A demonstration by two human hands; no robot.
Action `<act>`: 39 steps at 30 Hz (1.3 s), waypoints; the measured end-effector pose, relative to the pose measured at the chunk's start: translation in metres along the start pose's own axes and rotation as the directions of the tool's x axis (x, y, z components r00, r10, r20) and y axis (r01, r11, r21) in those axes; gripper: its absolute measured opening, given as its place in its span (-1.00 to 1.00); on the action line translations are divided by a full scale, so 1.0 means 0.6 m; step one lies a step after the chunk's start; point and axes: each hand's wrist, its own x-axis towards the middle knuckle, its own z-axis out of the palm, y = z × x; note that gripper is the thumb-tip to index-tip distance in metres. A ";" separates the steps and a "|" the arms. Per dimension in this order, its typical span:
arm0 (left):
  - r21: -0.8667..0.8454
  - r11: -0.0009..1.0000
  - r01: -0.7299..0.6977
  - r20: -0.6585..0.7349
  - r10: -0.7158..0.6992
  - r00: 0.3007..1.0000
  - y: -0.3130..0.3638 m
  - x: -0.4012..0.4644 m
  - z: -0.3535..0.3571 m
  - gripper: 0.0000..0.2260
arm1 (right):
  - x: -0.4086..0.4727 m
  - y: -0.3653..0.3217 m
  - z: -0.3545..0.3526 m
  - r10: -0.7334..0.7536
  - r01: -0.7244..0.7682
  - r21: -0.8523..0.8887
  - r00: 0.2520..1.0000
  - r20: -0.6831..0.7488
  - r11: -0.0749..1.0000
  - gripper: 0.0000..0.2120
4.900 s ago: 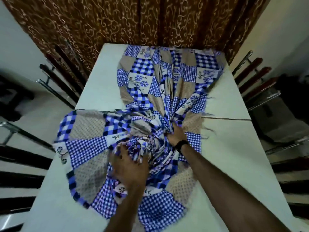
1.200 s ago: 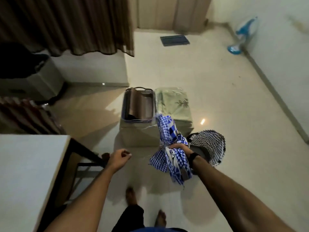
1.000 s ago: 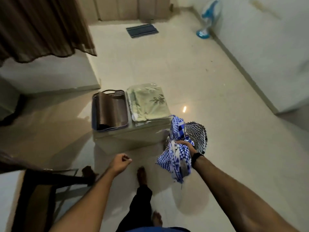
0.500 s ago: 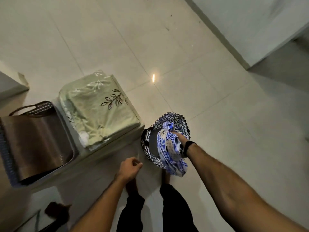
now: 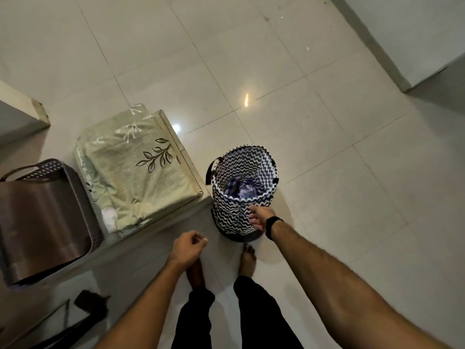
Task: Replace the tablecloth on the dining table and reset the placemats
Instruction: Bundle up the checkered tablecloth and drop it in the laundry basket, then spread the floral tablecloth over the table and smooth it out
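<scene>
The blue checked tablecloth (image 5: 241,190) lies bunched inside a black-and-white zigzag hamper (image 5: 234,215) standing on the tiled floor. My right hand (image 5: 259,217) hangs just in front of the hamper's near rim, fingers loose, holding nothing. My left hand (image 5: 188,248) hovers lower left of the hamper, fingers loosely curled and empty. A folded pale green cloth with a leaf print (image 5: 130,170) rests on a low white stand (image 5: 176,137) left of the hamper. Beside it sits a dark perforated basket (image 5: 75,187) holding brown sheets (image 5: 40,230), probably placemats.
My bare feet (image 5: 247,258) stand close behind the hamper. A chair's dark frame (image 5: 88,306) shows at the bottom left. A white wall corner (image 5: 402,46) rises at the upper right. Tiled floor (image 5: 327,159) stretches to the right and ahead.
I carried the blue tablecloth from the table to the hamper; my right hand has let it drop inside and drawn back, now empty.
</scene>
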 end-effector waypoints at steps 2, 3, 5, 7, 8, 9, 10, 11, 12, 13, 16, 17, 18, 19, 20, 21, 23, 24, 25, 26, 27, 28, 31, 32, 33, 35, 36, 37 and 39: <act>-0.017 1.000 -0.008 -0.045 0.007 0.999 0.022 0.003 -0.010 -0.85 | -0.006 -0.008 -0.004 -0.021 0.024 -0.135 0.999 0.025 0.991 -0.86; -0.023 1.000 -0.009 -0.062 0.008 0.998 0.031 0.005 -0.015 -0.85 | -0.004 -0.010 -0.005 -0.065 0.067 -0.259 0.998 0.019 0.964 -0.83; -0.032 0.999 -0.022 -0.080 0.019 0.997 0.048 0.012 -0.022 -0.86 | 0.003 -0.014 -0.009 -0.276 0.209 -0.582 0.961 -0.027 0.786 -0.80; -0.046 0.998 -0.040 -0.090 0.035 0.995 0.064 0.028 -0.025 -0.87 | 0.011 -0.028 -0.004 -0.471 0.319 -0.726 0.882 -0.008 0.610 -0.60; -0.057 0.997 -0.050 -0.098 0.044 0.994 0.071 0.038 -0.023 -0.87 | 0.013 -0.037 0.002 -0.517 0.358 -0.758 0.856 0.033 0.545 -0.53; -0.063 0.996 -0.064 -0.099 0.057 0.993 0.078 0.047 -0.022 -0.87 | 0.020 -0.045 0.007 -0.535 0.378 -0.802 0.841 0.087 0.462 -0.45; -0.067 0.995 -0.080 -0.090 0.074 0.993 0.081 0.054 -0.015 -0.87 | 0.032 -0.049 0.012 -0.520 0.366 -0.858 0.842 0.141 0.360 -0.36; -0.072 0.993 -0.097 -0.083 0.091 0.992 0.080 0.062 -0.007 -0.87 | 0.050 -0.051 0.018 -0.483 0.332 -0.913 0.856 0.186 0.237 -0.28; -0.075 0.991 -0.114 -0.076 0.108 0.991 0.075 0.073 0.000 -0.87 | 0.071 -0.051 0.026 -0.423 0.284 -0.951 0.882 0.207 0.127 -0.24; -0.081 0.989 -0.123 -0.069 0.118 0.991 0.067 0.082 0.008 -0.89 | 0.091 -0.048 0.032 -0.352 0.232 -0.972 0.913 0.208 0.026 -0.26; -0.113 0.987 -0.114 -0.057 0.108 0.993 0.022 0.113 0.026 -0.92 | 0.144 -0.018 0.062 -0.247 0.171 -0.969 0.946 0.212 -0.176 -0.63; -0.115 0.988 -0.101 -0.041 0.097 0.994 0.001 0.119 0.030 -0.92 | 0.152 0.003 0.073 -0.265 0.164 -0.965 0.940 0.216 -0.204 -0.79; -0.111 0.991 -0.081 -0.018 0.079 0.997 -0.022 0.119 0.031 -0.91 | 0.152 0.028 0.083 -0.289 0.160 -0.962 0.931 0.222 -0.223 -0.85; -0.104 0.993 -0.059 0.009 0.060 0.998 -0.044 0.118 0.032 -0.91 | 0.149 0.055 0.093 -0.302 0.162 -0.957 0.925 0.232 -0.239 -0.83; -0.097 0.995 -0.035 0.043 0.040 0.998 -0.068 0.111 0.031 -0.90 | 0.142 0.085 0.103 -0.295 0.169 -0.956 0.925 0.238 -0.241 -0.79; -0.088 0.996 -0.014 0.082 0.021 0.996 -0.091 0.102 0.028 -0.90 | 0.132 0.116 0.113 -0.276 0.166 -0.960 0.934 0.226 -0.224 -0.76; -0.070 0.997 0.014 0.135 -0.004 0.991 -0.124 0.087 0.016 -0.90 | 0.115 0.160 0.124 -0.201 0.147 -0.974 0.963 0.181 -0.174 -0.69; -0.060 0.998 0.014 0.144 -0.005 0.990 -0.135 0.082 0.007 -0.90 | 0.107 0.174 0.129 -0.154 0.138 -0.981 0.975 0.160 -0.139 -0.65; -0.057 0.998 0.009 0.141 -0.001 0.990 -0.142 0.079 -0.004 -0.91 | 0.102 0.183 0.133 -0.117 0.129 -0.986 0.983 0.142 -0.109 -0.61; -0.055 0.998 0.003 0.125 0.004 0.992 -0.145 0.079 -0.018 -0.91 | 0.097 0.186 0.139 -0.097 0.117 -0.989 0.987 0.126 -0.089 -0.57; -0.051 0.999 -0.005 0.091 0.010 0.996 -0.144 0.079 -0.033 -0.92 | 0.093 0.184 0.145 -0.098 0.102 -0.992 0.989 0.110 -0.076 -0.56; -0.050 0.999 -0.007 0.036 0.009 0.999 -0.140 0.081 -0.049 -0.92 | 0.090 0.178 0.151 -0.123 0.089 -0.994 0.988 0.097 -0.067 -0.57; -0.116 0.993 0.008 -0.219 -0.033 0.975 -0.124 0.087 -0.106 -0.92 | 0.082 0.134 0.185 -0.336 0.073 -0.996 0.940 0.053 0.048 -0.66; -0.129 0.992 0.015 -0.315 -0.056 0.947 -0.118 0.091 -0.125 -0.91 | 0.079 0.113 0.200 -0.423 0.104 -0.985 0.905 0.035 0.141 -0.70; -0.123 0.992 0.032 -0.407 -0.080 0.910 -0.115 0.096 -0.144 -0.88 | 0.078 0.092 0.217 -0.500 0.165 -0.952 0.866 0.014 0.259 -0.72; -0.106 0.987 0.121 -0.553 -0.160 0.818 -0.118 0.115 -0.179 -0.72 | 0.074 0.045 0.260 -0.612 0.323 -0.815 0.789 -0.048 0.481 -0.70; -0.133 0.974 0.183 -0.599 -0.226 0.768 -0.122 0.126 -0.196 -0.62 | 0.073 0.021 0.281 -0.651 0.397 -0.737 0.756 -0.076 0.547 -0.68; -0.193 0.951 0.241 -0.614 -0.308 0.726 -0.128 0.139 -0.211 -0.52 | 0.075 -0.003 0.302 -0.666 0.454 -0.670 0.742 -0.081 0.588 -0.64; -0.348 0.873 0.342 -0.551 -0.486 0.679 -0.151 0.166 -0.235 -0.33 | 0.083 -0.043 0.343 -0.624 0.513 -0.558 0.781 -0.010 0.652 -0.53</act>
